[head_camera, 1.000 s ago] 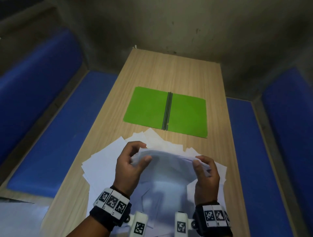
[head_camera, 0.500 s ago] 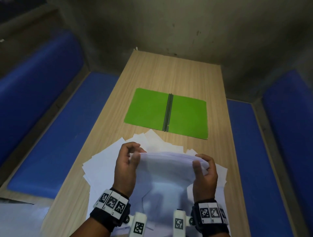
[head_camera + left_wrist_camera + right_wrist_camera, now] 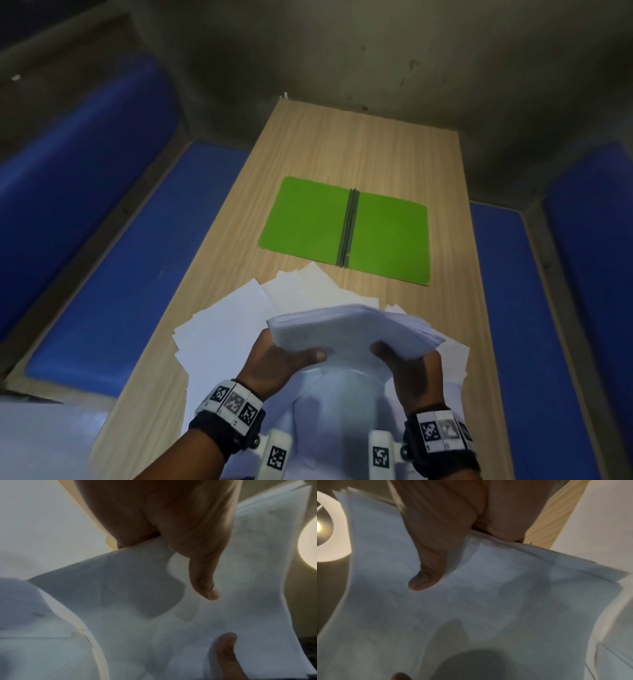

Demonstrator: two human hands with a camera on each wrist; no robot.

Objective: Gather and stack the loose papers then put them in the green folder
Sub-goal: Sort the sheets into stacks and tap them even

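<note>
I hold a stack of white papers [image 3: 349, 330] up off the table, tilted toward me. My left hand [image 3: 291, 359] grips its left side, thumb on top and fingers underneath. My right hand [image 3: 407, 363] grips the right side the same way. In the left wrist view the thumb presses the stack of white papers [image 3: 240, 574]; the right wrist view shows the same stack [image 3: 488, 595]. More loose sheets [image 3: 239, 315] lie fanned on the table beneath. The green folder [image 3: 308, 219] lies open and flat beyond them.
The wooden table [image 3: 359, 144] is narrow and ends at a grey wall. Blue padded benches [image 3: 113, 281] run along both long sides. A round ceiling lamp [image 3: 327, 534] shows in the right wrist view.
The stack has been raised and tipped up toward me. Both hands shifted from pinching its far edge to holding its sides with thumbs on top.
</note>
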